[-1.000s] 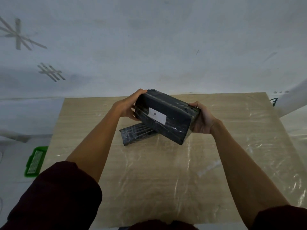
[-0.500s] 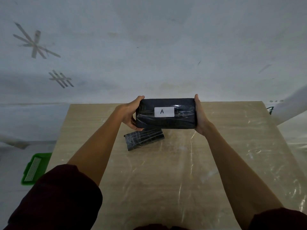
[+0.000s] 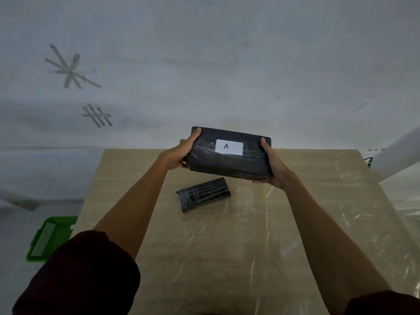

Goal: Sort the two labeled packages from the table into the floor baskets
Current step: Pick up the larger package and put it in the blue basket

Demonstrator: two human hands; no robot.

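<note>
Two black plastic-wrapped packages: the larger black block (image 3: 229, 153), its white label (image 3: 229, 147) reading "A", is clamped at its ends between the left hand (image 3: 181, 151) and right hand (image 3: 271, 165) above the wooden table (image 3: 295, 223). The smaller black package (image 3: 203, 194) lies on it. One green basket (image 3: 48, 237) sits on the floor, contents unclear.

Table (image 3: 295, 258) mostly bare under plastic film; wide free room across near half and right side. Only obstacle on top: small black package (image 3: 203, 194), lying flat left of centre, angled. Larger package marked A (image 3: 229, 153) held off surface over far edge between left hand (image 3: 179, 153) and right hand (image 3: 272, 165), clear gap beneath it (small package just below, not touching). Both forearms span middle. Green basket (image 3: 48, 237) on floor left of table, partly hidden by sleeve (image 3: 86, 273).
</note>
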